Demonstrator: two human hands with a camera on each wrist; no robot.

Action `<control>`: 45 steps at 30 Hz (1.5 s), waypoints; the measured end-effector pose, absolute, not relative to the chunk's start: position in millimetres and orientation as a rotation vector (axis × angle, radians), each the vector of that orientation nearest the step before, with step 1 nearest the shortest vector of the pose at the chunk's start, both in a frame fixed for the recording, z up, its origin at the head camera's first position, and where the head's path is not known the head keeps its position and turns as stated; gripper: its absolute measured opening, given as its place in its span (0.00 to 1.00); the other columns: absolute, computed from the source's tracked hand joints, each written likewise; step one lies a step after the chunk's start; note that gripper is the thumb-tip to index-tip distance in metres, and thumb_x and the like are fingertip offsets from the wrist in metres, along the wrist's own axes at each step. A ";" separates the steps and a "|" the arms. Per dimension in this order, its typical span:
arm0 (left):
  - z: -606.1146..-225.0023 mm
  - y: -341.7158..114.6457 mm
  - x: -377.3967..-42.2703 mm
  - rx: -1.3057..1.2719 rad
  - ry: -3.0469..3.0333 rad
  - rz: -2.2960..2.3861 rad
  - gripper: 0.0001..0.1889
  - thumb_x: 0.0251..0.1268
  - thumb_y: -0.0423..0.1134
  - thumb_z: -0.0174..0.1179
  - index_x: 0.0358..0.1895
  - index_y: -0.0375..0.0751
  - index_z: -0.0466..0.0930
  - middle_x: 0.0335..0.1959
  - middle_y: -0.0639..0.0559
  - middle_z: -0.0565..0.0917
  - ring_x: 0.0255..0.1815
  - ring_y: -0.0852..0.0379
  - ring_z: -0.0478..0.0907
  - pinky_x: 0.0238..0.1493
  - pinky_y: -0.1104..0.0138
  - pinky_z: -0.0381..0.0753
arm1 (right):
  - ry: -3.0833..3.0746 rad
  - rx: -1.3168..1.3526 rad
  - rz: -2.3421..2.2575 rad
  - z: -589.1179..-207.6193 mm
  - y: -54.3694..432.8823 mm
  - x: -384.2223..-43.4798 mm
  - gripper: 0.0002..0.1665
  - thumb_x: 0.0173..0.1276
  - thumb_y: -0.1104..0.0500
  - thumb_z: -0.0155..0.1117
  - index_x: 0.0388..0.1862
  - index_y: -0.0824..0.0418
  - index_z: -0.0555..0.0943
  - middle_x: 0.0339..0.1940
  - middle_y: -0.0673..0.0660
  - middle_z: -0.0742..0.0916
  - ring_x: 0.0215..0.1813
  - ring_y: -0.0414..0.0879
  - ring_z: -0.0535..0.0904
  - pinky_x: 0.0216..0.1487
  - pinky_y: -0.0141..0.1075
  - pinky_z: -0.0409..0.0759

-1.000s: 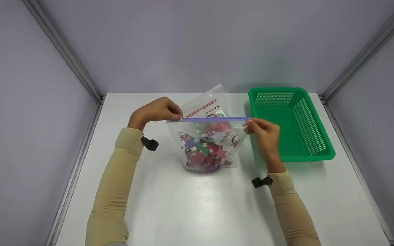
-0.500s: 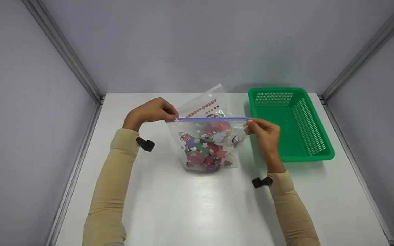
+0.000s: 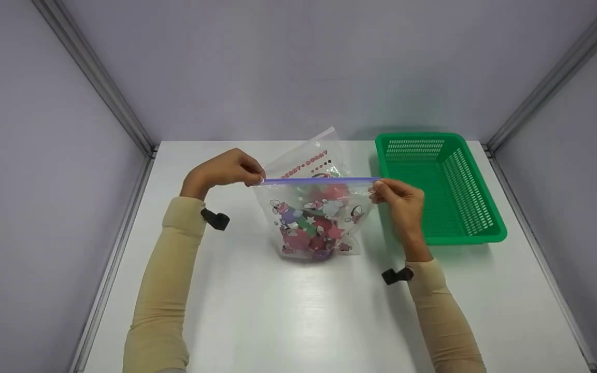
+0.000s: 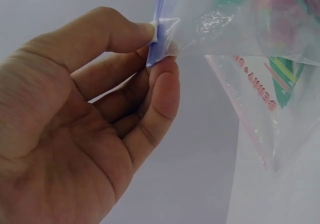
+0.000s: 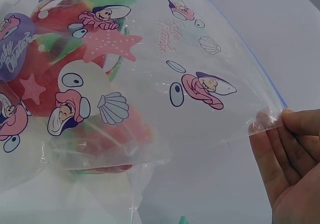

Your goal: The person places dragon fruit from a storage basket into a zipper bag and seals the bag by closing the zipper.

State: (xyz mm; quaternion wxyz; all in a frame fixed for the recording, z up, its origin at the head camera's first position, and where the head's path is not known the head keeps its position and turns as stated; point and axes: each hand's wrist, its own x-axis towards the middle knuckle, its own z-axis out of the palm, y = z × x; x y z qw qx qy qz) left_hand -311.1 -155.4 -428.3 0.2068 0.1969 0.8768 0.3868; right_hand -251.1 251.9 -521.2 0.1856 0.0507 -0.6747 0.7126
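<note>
A clear zip bag point(image 3: 306, 217) printed with cartoon shells and starfish stands mid-table, its purple zip strip point(image 3: 324, 181) stretched level between both hands. My left hand point(image 3: 228, 168) pinches the strip's left end; a small white slider point(image 4: 154, 32) shows under the thumb tip in the left wrist view. At the other top corner, my right hand point(image 3: 399, 199) pinches the bag's edge between thumb and fingers. Red and green contents point(image 5: 55, 53) show through the film. Behind it is a second clear bag point(image 3: 306, 158) with red lettering, partly hidden by the first.
A green plastic basket point(image 3: 436, 241) with slotted walls stands to the right, just beyond my right hand. The white table point(image 3: 298, 316) meets grey partition walls point(image 3: 298, 67) at the back and both sides, with metal posts at the corners.
My left hand has slid left along the zip strip with the slider, reaching the strip's left end. The right hand has kept its place at the right corner.
</note>
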 end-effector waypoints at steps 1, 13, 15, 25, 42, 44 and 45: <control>-428.7 -155.4 -311.1 0.548 2.441 1.081 0.11 0.73 0.40 0.65 0.50 0.41 0.92 0.44 0.46 0.89 0.40 0.50 0.80 0.48 0.60 0.79 | -1.907 0.139 2.006 -520.8 252.3 -251.0 0.09 0.73 0.69 0.71 0.43 0.78 0.89 0.29 0.54 0.92 0.27 0.42 0.88 0.34 0.33 0.89; -434.8 -157.5 -309.6 0.514 2.389 1.155 0.13 0.71 0.42 0.65 0.50 0.39 0.90 0.43 0.44 0.89 0.40 0.51 0.82 0.46 0.63 0.83 | -1.910 0.192 2.020 -521.0 253.1 -249.5 0.10 0.73 0.68 0.72 0.44 0.79 0.88 0.30 0.54 0.92 0.28 0.43 0.89 0.35 0.35 0.90; -438.0 -158.7 -308.8 0.537 2.381 1.182 0.15 0.73 0.44 0.65 0.52 0.38 0.89 0.45 0.43 0.88 0.43 0.50 0.83 0.47 0.65 0.84 | -1.906 0.186 2.028 -521.5 253.1 -249.3 0.10 0.73 0.68 0.71 0.44 0.79 0.88 0.30 0.55 0.93 0.28 0.43 0.89 0.35 0.35 0.90; -476.9 -164.4 -299.4 0.497 2.432 1.798 0.16 0.84 0.42 0.57 0.57 0.33 0.86 0.42 0.42 0.85 0.43 0.51 0.83 0.47 0.68 0.86 | -1.874 0.193 2.039 -521.2 251.9 -250.5 0.10 0.73 0.70 0.71 0.45 0.80 0.87 0.31 0.55 0.93 0.29 0.43 0.89 0.35 0.36 0.91; -576.3 -145.9 -247.3 0.419 2.198 1.772 0.33 0.69 0.32 0.61 0.78 0.39 0.67 0.75 0.38 0.73 0.79 0.39 0.69 0.80 0.48 0.70 | -1.887 0.144 2.043 -524.7 252.9 -249.7 0.10 0.73 0.68 0.71 0.44 0.78 0.88 0.32 0.55 0.93 0.30 0.43 0.90 0.36 0.37 0.91; -584.5 -142.3 -241.5 0.416 2.141 1.758 0.43 0.67 0.36 0.69 0.83 0.45 0.60 0.82 0.42 0.66 0.85 0.39 0.61 0.84 0.48 0.63 | -1.883 0.137 2.046 -524.9 253.7 -249.4 0.11 0.73 0.68 0.71 0.44 0.79 0.88 0.32 0.55 0.93 0.30 0.43 0.90 0.36 0.36 0.91; -588.1 -139.9 -239.3 0.408 2.113 1.758 0.47 0.65 0.38 0.73 0.85 0.48 0.56 0.84 0.43 0.63 0.86 0.39 0.58 0.85 0.47 0.61 | -1.877 0.137 2.050 -525.1 254.1 -249.3 0.11 0.73 0.68 0.71 0.44 0.79 0.88 0.32 0.55 0.93 0.30 0.43 0.90 0.36 0.36 0.91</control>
